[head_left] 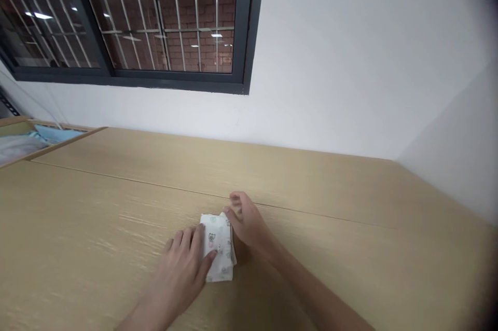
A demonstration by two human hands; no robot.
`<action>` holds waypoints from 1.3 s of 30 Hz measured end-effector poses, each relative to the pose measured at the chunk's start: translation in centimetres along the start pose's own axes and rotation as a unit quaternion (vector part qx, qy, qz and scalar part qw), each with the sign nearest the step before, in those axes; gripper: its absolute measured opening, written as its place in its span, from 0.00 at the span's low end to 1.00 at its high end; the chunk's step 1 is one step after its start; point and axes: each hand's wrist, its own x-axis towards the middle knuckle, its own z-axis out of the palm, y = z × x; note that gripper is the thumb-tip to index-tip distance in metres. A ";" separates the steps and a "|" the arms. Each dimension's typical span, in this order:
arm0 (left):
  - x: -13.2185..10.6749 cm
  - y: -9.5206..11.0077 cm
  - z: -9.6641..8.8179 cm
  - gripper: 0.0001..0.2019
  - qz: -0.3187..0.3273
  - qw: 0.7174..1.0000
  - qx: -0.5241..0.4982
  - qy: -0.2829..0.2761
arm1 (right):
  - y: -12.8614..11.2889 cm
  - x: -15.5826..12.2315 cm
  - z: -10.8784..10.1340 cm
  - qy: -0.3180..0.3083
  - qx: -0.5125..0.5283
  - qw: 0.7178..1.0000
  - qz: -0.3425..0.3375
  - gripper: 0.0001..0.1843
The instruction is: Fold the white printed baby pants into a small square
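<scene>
A small folded white cloth (pixel 218 248) with a sparse cartoon print lies flat on the light wood-grain table (pixel 311 191), in front of me and a little below the frame's middle. My left hand (pixel 182 263) presses on its left side, with the thumb across the cloth and the fingers at its edge. My right hand (pixel 247 227) grips the cloth's upper right edge, its fingers curled over the corner. The cloth's underside is hidden.
A wooden tray (pixel 50 140) with pale blue and grey fabric in it stands at the far left of the table. A thin seam (pixel 155 182) crosses the tabletop. White walls and a barred dark-framed window (pixel 155 19) rise behind the table.
</scene>
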 end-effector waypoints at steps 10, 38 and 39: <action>-3.6 2.4 3.9 0.23 0.270 0.955 0.059 0.108 | -5.8 -3.6 -0.5 -0.317 -0.036 0.917 -0.238 0.27; -1.2 1.6 -0.5 0.16 0.183 0.975 -0.122 0.014 | 2.8 -1.1 -0.1 -0.177 -0.182 0.953 -0.163 0.30; -0.6 1.1 -1.2 0.13 0.148 0.978 -0.149 0.008 | 2.8 -1.2 0.0 -0.167 -0.178 0.957 -0.156 0.30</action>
